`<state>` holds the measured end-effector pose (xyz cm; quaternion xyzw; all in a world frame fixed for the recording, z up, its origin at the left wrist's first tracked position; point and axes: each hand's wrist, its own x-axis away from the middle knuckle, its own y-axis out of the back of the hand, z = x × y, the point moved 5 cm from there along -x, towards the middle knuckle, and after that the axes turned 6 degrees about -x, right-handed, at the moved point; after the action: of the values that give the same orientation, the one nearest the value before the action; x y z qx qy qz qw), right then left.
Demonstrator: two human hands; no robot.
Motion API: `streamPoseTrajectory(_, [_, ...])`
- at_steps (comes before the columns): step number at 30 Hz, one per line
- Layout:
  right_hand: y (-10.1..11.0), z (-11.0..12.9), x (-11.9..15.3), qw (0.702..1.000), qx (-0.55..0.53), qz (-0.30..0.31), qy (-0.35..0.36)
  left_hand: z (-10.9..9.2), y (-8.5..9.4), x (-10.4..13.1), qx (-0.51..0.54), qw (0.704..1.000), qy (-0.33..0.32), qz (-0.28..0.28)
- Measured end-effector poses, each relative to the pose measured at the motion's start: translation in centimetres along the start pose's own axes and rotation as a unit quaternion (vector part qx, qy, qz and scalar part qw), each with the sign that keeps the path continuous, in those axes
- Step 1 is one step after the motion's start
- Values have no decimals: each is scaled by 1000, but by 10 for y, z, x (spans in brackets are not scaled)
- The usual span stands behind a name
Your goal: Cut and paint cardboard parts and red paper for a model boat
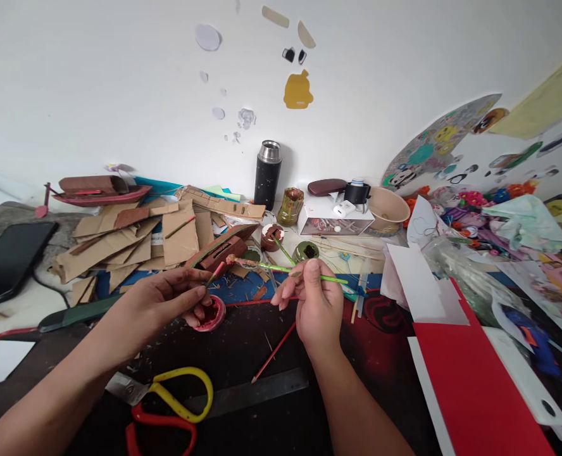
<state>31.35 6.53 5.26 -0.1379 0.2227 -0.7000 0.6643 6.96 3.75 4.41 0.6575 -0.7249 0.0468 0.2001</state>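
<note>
My right hand [316, 297] is closed around a slim green paintbrush [281, 269], its paint-smeared tip pointing left. Between the fingertips of my left hand [167, 301] is a small thin stick [217, 272], pinkish-red at its upper end. The brush tip is close to that red end; whether they touch I cannot tell. Just below my left fingers stands an open jar of red paint [213, 313], partly hidden by them. Behind are a brown paint jar [272, 237] with a green brush leaning in it, a dark green paint jar [307, 251] and a brown cardboard boat [221, 250].
Cut cardboard pieces [119, 237] pile up at the left, below a finished-looking red boat [100, 190]. Scissors [176, 405], a ruler [257, 392] and a red pencil [274, 353] lie in front. A black flask [268, 174] stands near the wall; red card [475, 380] lies right.
</note>
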Motion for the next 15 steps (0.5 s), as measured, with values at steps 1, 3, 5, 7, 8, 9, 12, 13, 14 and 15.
streamPoseTrajectory(1, [-1, 0, 0, 1000, 1, 8, -2, 1, 0, 0, -6, 1000, -1, -3])
streamPoseTrajectory(3, [-3, -2, 2, 1000, 6, 24, -9, 2, 2, 0, -9, 1000, -4, -11])
streamPoseTrajectory(5, [-3, -2, 2, 999, 15, 26, -14, 2, 3, 0, -5, 1000, -7, -19])
streamPoseTrajectory(7, [-1, -2, 1, 1000, 21, 14, -10, 1, 2, 1, -2, 1000, -10, -17])
streamPoseTrajectory(8, [0, -1, 0, 1000, 19, 6, -6, 1, 2, 1, 0, 1000, -11, -14])
streamPoseTrajectory(9, [0, -1, 0, 1000, 16, 1, -3, 0, 1, 1, 2, 1000, -13, -11])
streamPoseTrajectory(12, [-2, -1, 1, 1000, 4, 13, -5, 0, 1, 1, -1, 1000, -24, -13])
streamPoseTrajectory(13, [-3, -2, 2, 1000, 4, 21, -8, 0, 2, 1, -6, 1000, -26, -15])
streamPoseTrajectory(14, [-4, -3, 3, 1000, 5, 28, -12, 0, 2, 1, -12, 999, -27, -17])
streamPoseTrajectory(15, [-5, -3, 4, 999, 6, 32, -15, 0, 2, 1, -15, 999, -27, -20])
